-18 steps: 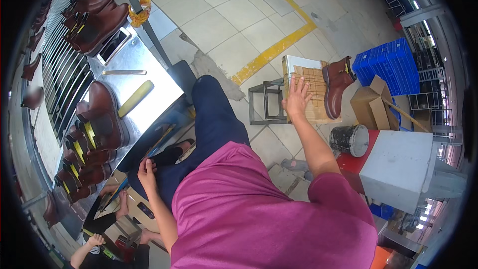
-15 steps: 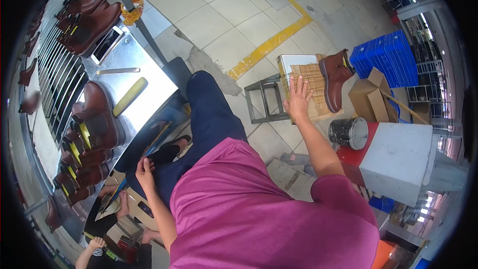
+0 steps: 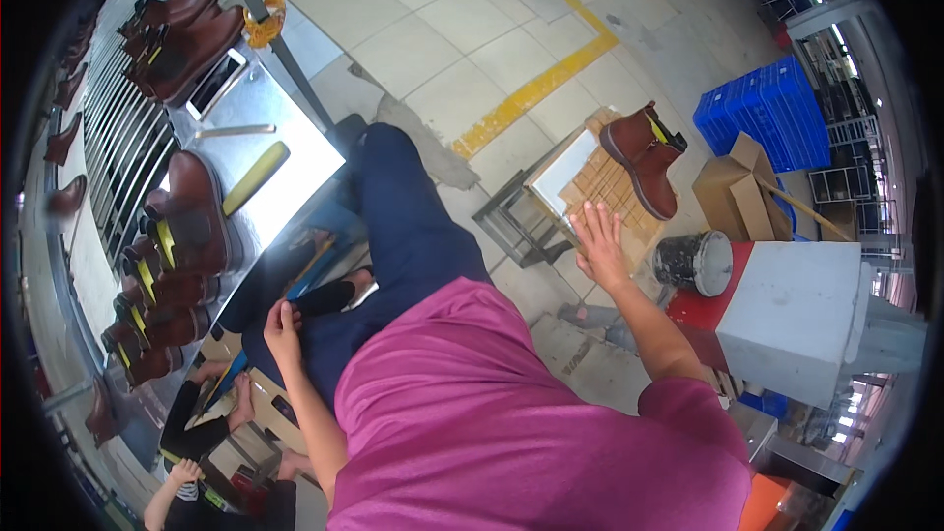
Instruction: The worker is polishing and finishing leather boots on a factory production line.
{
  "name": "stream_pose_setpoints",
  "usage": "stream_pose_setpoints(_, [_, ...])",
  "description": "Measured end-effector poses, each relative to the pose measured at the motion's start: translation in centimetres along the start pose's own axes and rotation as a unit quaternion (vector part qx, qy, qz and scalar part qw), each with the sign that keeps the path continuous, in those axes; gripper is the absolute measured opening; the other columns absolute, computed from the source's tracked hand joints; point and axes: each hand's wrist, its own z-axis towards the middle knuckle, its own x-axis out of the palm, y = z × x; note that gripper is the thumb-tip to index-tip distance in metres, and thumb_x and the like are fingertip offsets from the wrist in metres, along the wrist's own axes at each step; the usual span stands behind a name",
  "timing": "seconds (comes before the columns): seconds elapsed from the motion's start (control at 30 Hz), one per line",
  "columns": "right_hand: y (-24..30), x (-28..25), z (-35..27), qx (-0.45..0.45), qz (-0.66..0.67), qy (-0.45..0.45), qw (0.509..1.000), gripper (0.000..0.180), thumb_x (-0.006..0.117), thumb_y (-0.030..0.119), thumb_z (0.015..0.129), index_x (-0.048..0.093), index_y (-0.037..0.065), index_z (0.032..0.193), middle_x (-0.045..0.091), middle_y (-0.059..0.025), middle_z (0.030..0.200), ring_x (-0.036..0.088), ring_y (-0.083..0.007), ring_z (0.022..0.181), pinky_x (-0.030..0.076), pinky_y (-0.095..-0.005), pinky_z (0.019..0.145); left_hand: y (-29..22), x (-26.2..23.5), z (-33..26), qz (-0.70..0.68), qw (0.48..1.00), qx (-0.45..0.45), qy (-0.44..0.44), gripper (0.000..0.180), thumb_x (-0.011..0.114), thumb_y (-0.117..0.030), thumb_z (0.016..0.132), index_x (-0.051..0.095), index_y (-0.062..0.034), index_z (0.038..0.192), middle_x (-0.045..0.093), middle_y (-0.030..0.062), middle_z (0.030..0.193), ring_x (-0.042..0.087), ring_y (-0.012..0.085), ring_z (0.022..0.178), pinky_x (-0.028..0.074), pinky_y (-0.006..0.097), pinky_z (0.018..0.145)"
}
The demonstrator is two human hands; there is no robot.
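Note:
My right hand (image 3: 602, 244) is open, its fingers spread at the near edge of a stool top (image 3: 597, 173) covered with strips of brown tape. A brown ankle boot (image 3: 645, 159) with yellow inside its opening lies on the far right part of that top. The stool's grey metal frame (image 3: 521, 221) shows at its left. My left hand (image 3: 283, 330) is beside my left thigh, with its fingers curled together; whether anything is inside them is hidden.
On the left, a metal table (image 3: 310, 159) bears several brown boots (image 3: 202, 206), a phone (image 3: 216, 85), a thin metal strip (image 3: 236, 130) and a yellow-green bar (image 3: 257, 178). A black bucket (image 3: 700, 263), cardboard box (image 3: 739, 187) and blue crate (image 3: 762, 113) stand right. Another person's hand (image 3: 185, 472) appears lower left.
The stool has turned and its top slants differently, with the boot turned along with it. My right hand has shifted slightly right and toward me. My left hand has barely moved.

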Motion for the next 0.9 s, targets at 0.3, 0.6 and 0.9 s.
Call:
stream_pose_setpoints(0.3, [0.3, -0.2, -0.2, -0.026, 0.022, -0.045, 0.998, 0.101, 0.081, 0.018, 0.07, 0.035, 0.015, 0.159, 0.024, -0.0196, 0.167, 0.02, -0.0438, 0.154, 0.016, -0.0623, 0.122, -1.7, 0.9, -2.5, 0.032, 0.997, 0.047, -0.054, 0.03, 0.067, -0.025, 0.1, 0.072, -0.0007, 0.118, 0.074, 0.0066, 0.094, 0.067, 0.0126, 0.082, 0.054, 0.027, 0.075])
stream_pose_setpoints(0.6, [8.3, -2.8, 6.4, -0.06, 0.124, -0.151, 0.979, 0.067, 0.074, 0.023, 0.086, 0.05, 0.003, 0.145, 0.042, -0.0242, 0.156, 0.033, -0.0468, 0.147, 0.023, -0.0611, 0.119, -5.9, 2.1, -5.3, 0.071, 0.988, 0.087, -0.11, 0.026, 0.07, -0.019, 0.096, 0.073, -0.002, 0.116, 0.075, 0.0124, 0.093, 0.072, 0.0174, 0.083, 0.056, 0.03, 0.075])
stream_pose_setpoints(0.9, [31.7, -13.8, 26.2, -0.36, 0.308, -0.263, 0.841, 0.047, 0.07, 0.01, 0.089, 0.06, 0.001, 0.133, 0.053, -0.0226, 0.146, 0.046, -0.0455, 0.138, 0.036, -0.0538, 0.115, -9.5, 1.9, -7.5, 0.179, 0.967, 0.117, -0.138, 0.023, 0.071, -0.021, 0.094, 0.072, -0.0063, 0.112, 0.073, 0.0122, 0.098, 0.072, 0.0296, 0.087, 0.056, 0.037, 0.075])
